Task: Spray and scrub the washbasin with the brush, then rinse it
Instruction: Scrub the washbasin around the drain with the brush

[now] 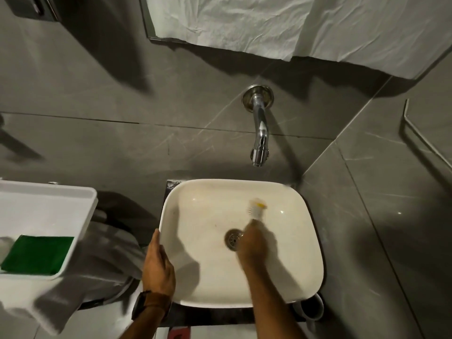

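A cream square washbasin (300, 272) sits low in the middle of the view, with a metal drain (232, 238) at its centre. My right hand (254, 243) is inside the bowl just right of the drain, closed around a brush (256, 208). The brush's white head with a yellow spot is blurred and lies against the far right part of the bowl. My left hand (157, 263), with a watch on its wrist, rests on the basin's left rim. A chrome tap (260, 133) juts from the wall above the basin; no water shows.
A white tray (49, 206) holding a green scouring pad (36, 254) stands at the left on a cloth-covered surface. A white cup (311, 309) sits by the basin's front right corner. Grey tiled walls surround the basin; a white sheet (269, 23) hangs above.
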Tool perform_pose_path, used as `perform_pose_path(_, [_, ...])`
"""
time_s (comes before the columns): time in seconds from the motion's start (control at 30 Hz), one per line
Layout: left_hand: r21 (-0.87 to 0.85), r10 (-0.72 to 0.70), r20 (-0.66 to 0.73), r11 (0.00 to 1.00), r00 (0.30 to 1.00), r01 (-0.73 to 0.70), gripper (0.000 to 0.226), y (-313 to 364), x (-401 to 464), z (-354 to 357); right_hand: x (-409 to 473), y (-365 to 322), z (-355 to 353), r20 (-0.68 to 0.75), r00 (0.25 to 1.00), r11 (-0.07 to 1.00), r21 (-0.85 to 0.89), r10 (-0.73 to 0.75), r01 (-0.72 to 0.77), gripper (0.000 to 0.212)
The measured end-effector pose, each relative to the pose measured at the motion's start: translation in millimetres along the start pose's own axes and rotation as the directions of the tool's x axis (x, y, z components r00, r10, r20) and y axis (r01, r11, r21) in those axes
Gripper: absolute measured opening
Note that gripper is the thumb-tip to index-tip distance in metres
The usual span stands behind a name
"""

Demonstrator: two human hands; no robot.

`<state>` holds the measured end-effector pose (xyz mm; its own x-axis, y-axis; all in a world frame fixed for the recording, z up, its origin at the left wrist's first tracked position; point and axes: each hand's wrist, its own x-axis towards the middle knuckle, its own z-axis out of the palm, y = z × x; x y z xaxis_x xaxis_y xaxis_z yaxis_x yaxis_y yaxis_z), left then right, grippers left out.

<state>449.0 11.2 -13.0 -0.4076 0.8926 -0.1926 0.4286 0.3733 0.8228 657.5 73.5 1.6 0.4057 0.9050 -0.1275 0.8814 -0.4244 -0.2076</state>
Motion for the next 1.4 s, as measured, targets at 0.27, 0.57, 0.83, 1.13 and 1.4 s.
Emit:
perform_pose_path(0.27, [-0.013,-0.014,0.023,1.0,1.0,0.014,0.057,-1.5,-0.3,-0.8,-32.4,-59.4,24.4,0.361,0.833,0.908,0.189,-0.418,0.374,0.049])
perform_pose_path(0.57, [-0.013,-0.029,0.004,0.999,1.0,0.029,0.058,-1.0,-2.3,-0.6,-40.1,-89.7,11.7,0.371,0.839,0.913,0.247,-0.399,0.325,0.046])
perform_pose_path(0.83, [-0.012,-0.026,0.008,1.0,1.0,0.026,0.056,4.0,-1.9,-1.7,-22.6,43.8,-39.5,0.201,0.979,0.992,-0.129,0.02,0.006,0.028])
perform_pose_path(1.13, [-0.02,-0.021,-0.007,1.0,1.0,0.021,0.052,4.2,-2.4,-1.8,-41.7,46.4,-62.1,0.482,0.871,0.976,-0.131,-0.091,0.175,0.033])
perform_pose_path(1.4, [-0.001,-0.005,-0.023,1.0,1.0,0.005,0.05,7.8,-3.8,-2.2,-44.7,-2.7,-42.3,0.449,0.859,0.964,0.014,-0.245,0.267,0.032])
